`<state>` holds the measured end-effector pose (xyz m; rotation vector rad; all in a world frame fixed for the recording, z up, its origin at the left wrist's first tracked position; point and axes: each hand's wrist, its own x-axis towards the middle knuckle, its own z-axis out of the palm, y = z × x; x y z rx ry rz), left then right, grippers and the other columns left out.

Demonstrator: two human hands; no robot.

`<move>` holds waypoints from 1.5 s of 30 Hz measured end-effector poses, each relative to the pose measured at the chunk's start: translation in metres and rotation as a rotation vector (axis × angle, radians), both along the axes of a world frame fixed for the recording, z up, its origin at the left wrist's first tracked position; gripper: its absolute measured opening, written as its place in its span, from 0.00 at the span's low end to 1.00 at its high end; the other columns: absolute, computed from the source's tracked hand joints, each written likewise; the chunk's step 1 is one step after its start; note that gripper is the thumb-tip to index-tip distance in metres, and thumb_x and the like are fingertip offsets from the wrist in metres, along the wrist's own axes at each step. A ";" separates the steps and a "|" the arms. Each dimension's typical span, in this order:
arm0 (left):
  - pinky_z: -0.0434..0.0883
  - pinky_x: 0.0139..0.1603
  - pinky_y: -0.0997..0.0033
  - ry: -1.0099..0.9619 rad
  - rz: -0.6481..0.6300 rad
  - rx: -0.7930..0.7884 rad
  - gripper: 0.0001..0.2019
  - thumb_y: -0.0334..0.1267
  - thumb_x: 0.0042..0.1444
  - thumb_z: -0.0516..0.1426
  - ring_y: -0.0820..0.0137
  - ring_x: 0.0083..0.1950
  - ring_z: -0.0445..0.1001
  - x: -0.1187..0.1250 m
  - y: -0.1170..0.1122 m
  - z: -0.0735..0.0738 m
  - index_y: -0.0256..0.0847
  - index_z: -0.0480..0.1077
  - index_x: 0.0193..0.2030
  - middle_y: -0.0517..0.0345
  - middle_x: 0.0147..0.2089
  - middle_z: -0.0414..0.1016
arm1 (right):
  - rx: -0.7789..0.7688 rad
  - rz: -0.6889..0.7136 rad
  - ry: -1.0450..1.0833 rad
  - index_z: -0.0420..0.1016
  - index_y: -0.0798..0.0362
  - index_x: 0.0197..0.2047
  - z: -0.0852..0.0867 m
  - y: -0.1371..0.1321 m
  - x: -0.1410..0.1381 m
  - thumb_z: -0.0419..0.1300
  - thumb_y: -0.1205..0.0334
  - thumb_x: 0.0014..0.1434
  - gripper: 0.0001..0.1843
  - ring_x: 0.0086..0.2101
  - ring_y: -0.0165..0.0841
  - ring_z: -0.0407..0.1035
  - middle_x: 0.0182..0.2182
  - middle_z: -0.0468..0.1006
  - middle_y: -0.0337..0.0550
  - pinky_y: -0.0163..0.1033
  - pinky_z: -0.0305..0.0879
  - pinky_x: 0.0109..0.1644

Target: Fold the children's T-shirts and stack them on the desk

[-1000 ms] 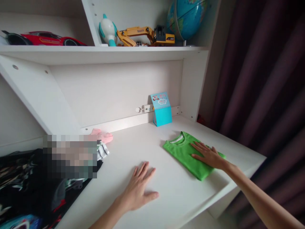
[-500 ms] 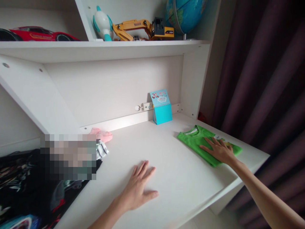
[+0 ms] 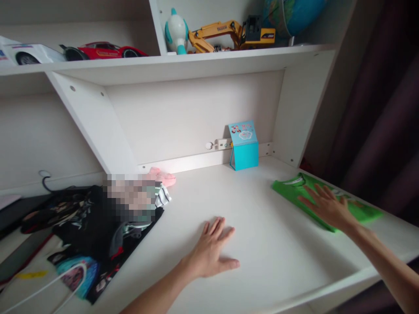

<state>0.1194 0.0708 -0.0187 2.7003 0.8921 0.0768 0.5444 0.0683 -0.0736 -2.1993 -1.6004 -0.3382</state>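
My left hand [image 3: 214, 250] is spread, palm down, at the middle of the white desk [image 3: 258, 244], with nothing in it. At the desk's right end lies a folded green T-shirt [image 3: 363, 211], its collar toward the back. Over the shirt is my right hand [image 3: 327, 207], fingers stretched apart and gripping nothing; whether the palm touches the cloth I cannot tell. To the left, a heap of dark printed clothes [image 3: 81, 222] spreads over the desk, partly blurred out. A striped white cloth [image 3: 162, 195] and a pink cloth [image 3: 163, 177] stick out of its far side.
A turquoise desk calendar [image 3: 245, 155] stands at the back beside a power strip [image 3: 223, 144]. On the shelf above are a red toy car [image 3: 104, 51], a toy excavator [image 3: 232, 35] and a globe [image 3: 297, 15]. A dark curtain [image 3: 376, 117] hangs at the right.
The view has turned left, so more of the clothes heap shows. My right hand appears to have lifted slightly from the green T-shirt. My left hand stays flat on the desk.
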 end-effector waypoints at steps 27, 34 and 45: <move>0.63 0.47 0.61 0.295 0.923 0.467 0.20 0.40 0.53 0.53 0.55 0.53 0.66 -0.119 0.172 0.072 0.38 0.66 0.53 0.42 0.55 0.66 | -0.263 0.463 0.073 0.54 0.52 0.63 0.006 -0.003 -0.170 0.39 0.48 0.63 0.29 0.62 0.39 0.42 0.63 0.51 0.48 0.57 0.44 0.60; 0.65 0.38 0.65 0.233 1.049 0.425 0.16 0.36 0.56 0.49 0.57 0.44 0.71 -0.142 0.176 0.117 0.35 0.71 0.47 0.44 0.45 0.73 | -0.271 0.461 0.071 0.54 0.53 0.63 0.008 -0.002 -0.170 0.39 0.48 0.63 0.30 0.62 0.40 0.41 0.63 0.51 0.49 0.57 0.43 0.60; 0.71 0.37 0.74 -1.440 0.517 0.799 0.10 0.32 0.56 0.53 0.79 0.32 0.68 -0.095 0.117 0.258 0.32 0.68 0.44 0.59 0.36 0.69 | -0.199 0.477 0.130 0.57 0.54 0.62 0.003 0.000 -0.169 0.41 0.49 0.62 0.29 0.62 0.43 0.44 0.62 0.53 0.52 0.59 0.43 0.60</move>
